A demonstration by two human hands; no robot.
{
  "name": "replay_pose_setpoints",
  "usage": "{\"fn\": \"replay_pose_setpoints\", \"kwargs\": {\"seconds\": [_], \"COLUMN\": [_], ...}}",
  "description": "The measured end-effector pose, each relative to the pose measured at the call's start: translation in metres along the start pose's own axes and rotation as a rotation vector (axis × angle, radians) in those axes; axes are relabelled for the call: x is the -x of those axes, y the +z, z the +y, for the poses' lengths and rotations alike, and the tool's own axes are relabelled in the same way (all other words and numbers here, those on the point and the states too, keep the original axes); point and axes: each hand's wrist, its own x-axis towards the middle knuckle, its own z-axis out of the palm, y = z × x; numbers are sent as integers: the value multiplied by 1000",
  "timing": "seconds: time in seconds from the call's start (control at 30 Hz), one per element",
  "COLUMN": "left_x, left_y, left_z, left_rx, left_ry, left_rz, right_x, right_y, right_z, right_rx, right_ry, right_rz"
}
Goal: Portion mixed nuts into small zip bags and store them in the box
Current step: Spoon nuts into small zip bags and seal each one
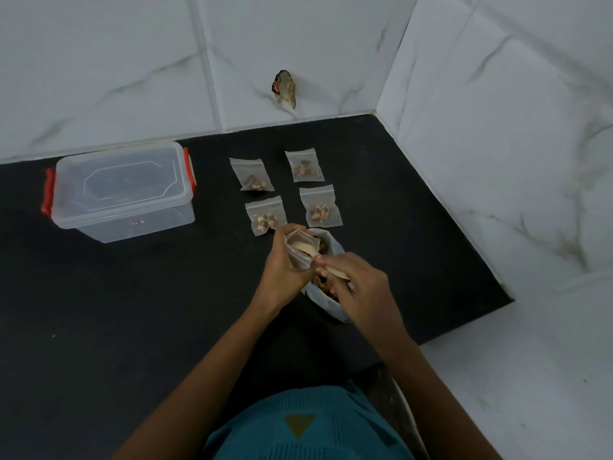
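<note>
**Fifth bag being filled**

Here the left hand pinches a small zip bag open above the nut container, fingers clamped on its side so spills likely fall back in. The right hand grips a spoon, tipped into the mouth. Four filled bags lie on the desk; the box sits lidded, well apart.
</note>
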Motion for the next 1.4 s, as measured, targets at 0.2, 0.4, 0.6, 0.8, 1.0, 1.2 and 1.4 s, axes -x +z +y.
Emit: {"fn": "replay_pose_setpoints", "kwargs": {"seconds": [0.2,0.4,0.6,0.8,1.0,1.2,1.4], "left_x": [0,0,0,2,12,23,28], "left_y": [0,0,0,-3,-12,-14,-12], "left_z": [0,2,3,-1,-17,-34,-41], "left_rx": [-13,3,-12,-19,-38,-64,-90], "left_ry": [-6,-26,3,-8,-84,-145,-213], "left_rz": [13,13,15,-6,10,-51,-99], "right_x": [-3,-10,-3,-1,1,24,31], "right_y": [-10,-20,-18,-20,-26,-6,9], "right_z": [-7,-12,-12,-10,16,44,49], "right_rx": [-292,-538,-388,-495,-499,-284,-190], "right_ry": [285,564,395,484,675,793,820], "right_rz": [161,262,165,238,344,202,91]}}
